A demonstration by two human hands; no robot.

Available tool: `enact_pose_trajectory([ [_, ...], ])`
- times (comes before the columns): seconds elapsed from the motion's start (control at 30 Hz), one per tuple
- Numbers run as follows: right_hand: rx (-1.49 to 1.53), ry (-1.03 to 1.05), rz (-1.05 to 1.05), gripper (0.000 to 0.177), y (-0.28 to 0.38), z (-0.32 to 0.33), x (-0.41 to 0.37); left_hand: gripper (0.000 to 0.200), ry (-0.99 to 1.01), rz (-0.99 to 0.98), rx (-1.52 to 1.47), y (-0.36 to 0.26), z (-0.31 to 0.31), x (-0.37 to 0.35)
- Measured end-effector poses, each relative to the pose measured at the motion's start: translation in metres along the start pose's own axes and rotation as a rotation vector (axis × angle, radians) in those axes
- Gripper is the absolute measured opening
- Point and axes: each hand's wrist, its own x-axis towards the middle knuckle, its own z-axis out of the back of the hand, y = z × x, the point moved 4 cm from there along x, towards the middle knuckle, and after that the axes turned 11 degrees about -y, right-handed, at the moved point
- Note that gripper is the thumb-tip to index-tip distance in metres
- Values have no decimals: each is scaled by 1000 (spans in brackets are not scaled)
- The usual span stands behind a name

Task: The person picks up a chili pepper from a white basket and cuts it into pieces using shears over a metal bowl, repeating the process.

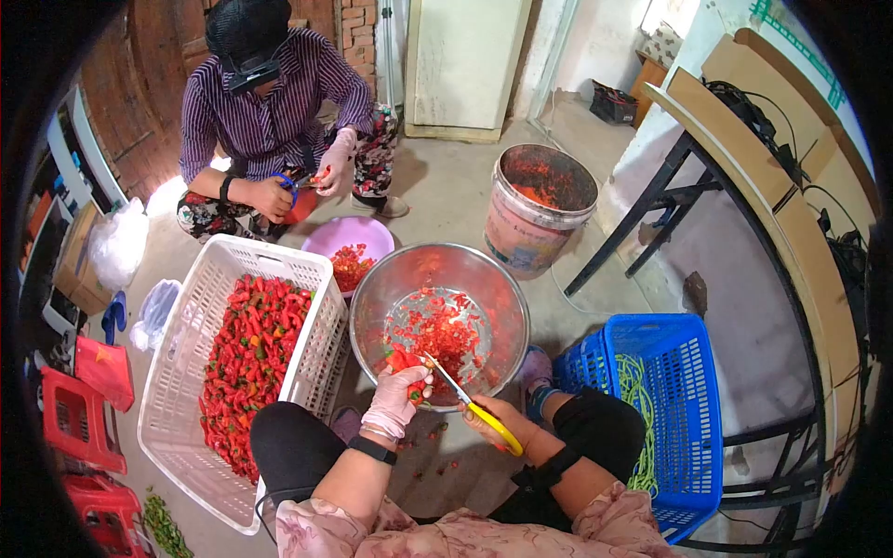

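Note:
My left hand (392, 404), in a thin pale glove, is closed around red peppers (402, 360) at the near rim of a steel bowl (514, 312). A green stem end shows beside its fingers. My right hand (495, 425) grips yellow-handled scissors (502, 430), whose blades point up and left to the peppers. Cut red pepper pieces (437, 330) lie scattered over the bowl's bottom. To the left, a white plastic crate (177, 391) holds a heap of whole red peppers (249, 363).
Opposite, a person (279, 112) holds blue-handled scissors (286, 189) over a pink basin (377, 237) of cut pepper. A stained bucket (521, 228) stands behind the bowl. At right are a blue basket (693, 409) and a black-legged table (642, 214). Red stools (79, 423) stand left.

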Motion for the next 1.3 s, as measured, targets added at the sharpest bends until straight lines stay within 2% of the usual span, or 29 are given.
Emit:
enact_pose_trajectory([
  [0.07, -67, -10, 49, 19, 5, 0, -1, 18, -6, 6, 5, -1, 0, 0],
  [0.13, -59, -25, -21, 18, 17, 1, -3, 18, -27, 0, -3, -2, 1, 1],
  [0.27, -118, -32, -4, 19, 2, 0, 2, 19, -101, -21, -3, -5, 6, 3],
  [0.33, -70, -134, -6, 19, -8, 1, 5, 21, -174, -40, 115, -11, 6, -2],
  [0.37, -107, -218, 60, 28, -15, 5, 10, 23, -169, -53, 227, -12, 8, -3],
  [0.4, -157, -240, -44, 26, 22, 9, 3, 26, -157, -35, 317, -15, 9, -9],
  [0.47, 114, -332, 42, 25, 1, 9, 13, 28, -199, -102, 652, -14, 18, -9],
  [0.5, 122, -332, 34, 25, 10, 9, 11, 28, -204, -95, 659, -14, 22, -10],
  [0.57, 106, -299, -99, 25, 35, 10, 7, 35, -140, 15, 1066, -7, 27, -12],
  [0.6, 109, -297, -101, 25, 37, 9, 6, 35, -143, 17, 1067, -5, 29, -14],
  [0.67, 164, -228, -78, 26, 41, 3, 7, 42, -243, -125, 1434, -2, 37, -15],
  [0.7, 164, -228, -76, 26, 41, 2, 7, 46, -195, -149, 1503, 10, 60, 1],
  [0.83, 132, -205, -121, 26, 46, 5, 0, 40, -176, -150, 1493, 17, 70, 6],
  [0.9, 99, -177, -135, 26, 35, 7, 2, 28, -258, 64, 1030, 17, 65, -3],
  [0.93, 210, -107, -13, 27, 12, 3, 9, 28, -254, 54, 1028, 14, 57, -8],
  [0.97, 318, -33, 110, 29, 3, 1, 12, 23, -255, 71, 792, 12, 49, -14],
  [1.0, 315, -31, 118, 29, 13, 2, 7, 19, -254, 89, 557, 9, 42, -20],
  [1.03, 127, -16, 75, 32, 30, 0, -4, 16, -203, 112, 477, 4, 31, -27],
  [1.07, -61, -1, 33, 35, 38, -1, -10, 16, -203, 105, 474, 2, 29, -27],
  [1.1, -70, 1, 20, 42, 36, -1, -10, 15, -170, 120, 427, 2, 28, -27],
  [1.2, -131, 54, -34, 46, 29, -2, -10, 12, -113, 96, 389, -2, 20, -29],
  [1.27, -110, 63, -17, 50, 33, -1, -11, 11, -88, 97, 371, -5, 16, -31],
  [1.3, -223, 51, 39, 51, 45, -1, -15, 11, -89, 96, 369, -6, 17, -30],
])
